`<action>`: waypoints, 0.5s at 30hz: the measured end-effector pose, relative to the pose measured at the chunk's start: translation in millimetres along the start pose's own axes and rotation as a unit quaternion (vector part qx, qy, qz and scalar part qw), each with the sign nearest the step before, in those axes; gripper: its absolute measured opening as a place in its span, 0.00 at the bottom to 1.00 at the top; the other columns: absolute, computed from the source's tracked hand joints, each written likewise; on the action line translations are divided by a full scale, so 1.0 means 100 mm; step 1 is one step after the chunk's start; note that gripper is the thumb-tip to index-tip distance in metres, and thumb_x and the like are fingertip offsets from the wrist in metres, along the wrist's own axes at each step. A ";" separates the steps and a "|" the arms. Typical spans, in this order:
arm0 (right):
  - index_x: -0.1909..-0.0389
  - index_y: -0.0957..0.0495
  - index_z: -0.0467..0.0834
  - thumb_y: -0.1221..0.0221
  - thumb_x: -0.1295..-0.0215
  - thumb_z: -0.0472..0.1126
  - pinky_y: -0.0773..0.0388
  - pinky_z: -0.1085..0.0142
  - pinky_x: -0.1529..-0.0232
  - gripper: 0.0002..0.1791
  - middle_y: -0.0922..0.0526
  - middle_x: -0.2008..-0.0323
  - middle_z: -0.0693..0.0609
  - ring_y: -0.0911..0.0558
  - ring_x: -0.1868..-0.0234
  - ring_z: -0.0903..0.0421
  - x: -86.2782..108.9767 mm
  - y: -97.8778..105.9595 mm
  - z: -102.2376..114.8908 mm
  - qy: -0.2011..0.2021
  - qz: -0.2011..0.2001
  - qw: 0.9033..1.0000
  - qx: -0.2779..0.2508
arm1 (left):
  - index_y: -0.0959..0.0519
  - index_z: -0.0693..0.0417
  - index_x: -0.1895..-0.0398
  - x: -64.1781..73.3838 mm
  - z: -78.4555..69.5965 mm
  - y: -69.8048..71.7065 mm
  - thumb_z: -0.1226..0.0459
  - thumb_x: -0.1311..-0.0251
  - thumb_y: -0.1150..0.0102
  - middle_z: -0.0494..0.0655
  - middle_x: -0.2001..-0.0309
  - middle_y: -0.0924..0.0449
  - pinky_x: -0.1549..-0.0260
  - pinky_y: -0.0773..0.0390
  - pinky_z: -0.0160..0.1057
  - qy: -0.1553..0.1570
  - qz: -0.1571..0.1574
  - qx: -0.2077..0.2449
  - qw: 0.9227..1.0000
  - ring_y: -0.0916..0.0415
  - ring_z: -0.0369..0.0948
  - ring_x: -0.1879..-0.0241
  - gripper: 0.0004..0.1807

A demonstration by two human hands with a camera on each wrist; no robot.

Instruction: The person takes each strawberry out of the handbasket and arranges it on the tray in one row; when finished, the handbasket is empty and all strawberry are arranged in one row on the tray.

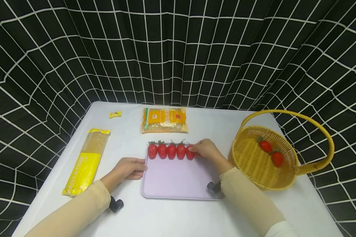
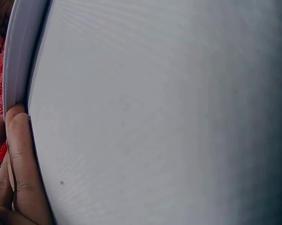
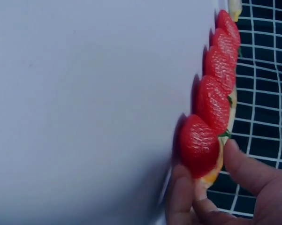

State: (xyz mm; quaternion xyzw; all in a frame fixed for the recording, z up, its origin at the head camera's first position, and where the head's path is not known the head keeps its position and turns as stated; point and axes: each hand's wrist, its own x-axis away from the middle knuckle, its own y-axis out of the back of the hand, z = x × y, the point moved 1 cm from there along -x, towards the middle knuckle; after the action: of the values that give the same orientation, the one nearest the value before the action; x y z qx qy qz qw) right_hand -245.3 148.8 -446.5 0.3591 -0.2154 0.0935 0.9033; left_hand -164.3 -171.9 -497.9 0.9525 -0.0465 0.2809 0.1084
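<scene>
A row of several red strawberries (image 1: 171,151) lies side by side along the far edge of a pale lilac tray (image 1: 181,181), green leaves pointing away. My right hand (image 1: 207,149) is at the right end of that row, its thumb and fingers around the last strawberry (image 3: 199,146). In the right wrist view the thumb is near the leafy end and a fingertip is at the strawberry's near side. On the tray's left side my left hand (image 1: 129,168) grips the rim, its fingers (image 2: 22,154) against the outer wall in the left wrist view.
To the right stands a yellow wicker basket (image 1: 249,161) with a tall handle and two strawberries (image 1: 271,153) inside. An orange grain bag (image 1: 165,120) lies behind the tray. Left are a yellow pasta pack (image 1: 86,163) and a small yellow packet (image 1: 115,114). A dark checked curtain surrounds the table.
</scene>
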 end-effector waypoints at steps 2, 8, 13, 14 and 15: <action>0.59 0.18 0.35 0.32 0.41 0.48 0.17 0.62 0.61 0.19 0.17 0.66 0.45 0.19 0.65 0.51 0.05 0.04 -0.03 0.026 0.019 0.999 -0.003 | 0.23 0.62 0.41 0.03 0.05 0.02 0.64 0.45 0.30 0.52 0.65 0.15 0.67 0.13 0.41 0.006 -0.006 0.000 1.000 0.16 0.44 0.68 0.27; 0.48 0.23 0.28 0.37 0.34 0.43 0.20 0.54 0.46 0.23 0.17 0.55 0.37 0.17 0.54 0.44 0.27 0.72 -0.23 0.120 0.140 0.980 -0.073 | 0.22 0.61 0.41 0.06 0.12 0.04 0.63 0.45 0.30 0.52 0.64 0.15 0.66 0.13 0.41 0.008 -0.008 0.003 1.000 0.15 0.45 0.67 0.27; 0.43 0.30 0.22 0.44 0.28 0.40 0.22 0.51 0.44 0.25 0.20 0.49 0.32 0.18 0.50 0.42 0.31 1.59 -0.58 0.108 0.195 0.968 -0.118 | 0.22 0.61 0.41 0.01 0.04 0.05 0.64 0.45 0.30 0.53 0.64 0.15 0.66 0.13 0.41 0.002 -0.003 0.002 1.000 0.15 0.45 0.67 0.26; 0.43 0.30 0.23 0.44 0.27 0.41 0.21 0.54 0.45 0.25 0.19 0.50 0.35 0.17 0.50 0.45 0.31 1.75 -0.65 0.093 0.182 0.973 -0.108 | 0.22 0.61 0.41 0.00 0.02 0.05 0.64 0.44 0.30 0.53 0.63 0.15 0.66 0.13 0.41 0.001 -0.001 0.002 1.000 0.15 0.45 0.67 0.26; 0.43 0.28 0.23 0.44 0.27 0.42 0.20 0.55 0.45 0.24 0.18 0.51 0.37 0.17 0.52 0.47 0.29 1.91 -0.72 0.077 0.167 0.978 -0.101 | 0.22 0.61 0.41 -0.01 -0.01 0.05 0.64 0.44 0.30 0.53 0.63 0.15 0.66 0.13 0.41 -0.001 0.000 0.003 1.000 0.15 0.45 0.67 0.26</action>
State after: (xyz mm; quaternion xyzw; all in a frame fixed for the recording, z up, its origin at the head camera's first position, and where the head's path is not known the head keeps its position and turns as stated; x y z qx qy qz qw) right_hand -257.8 337.0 -363.6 0.2169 -0.2103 0.2485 0.9203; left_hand -166.3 -176.2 -496.8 0.9531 -0.0460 0.2799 0.1055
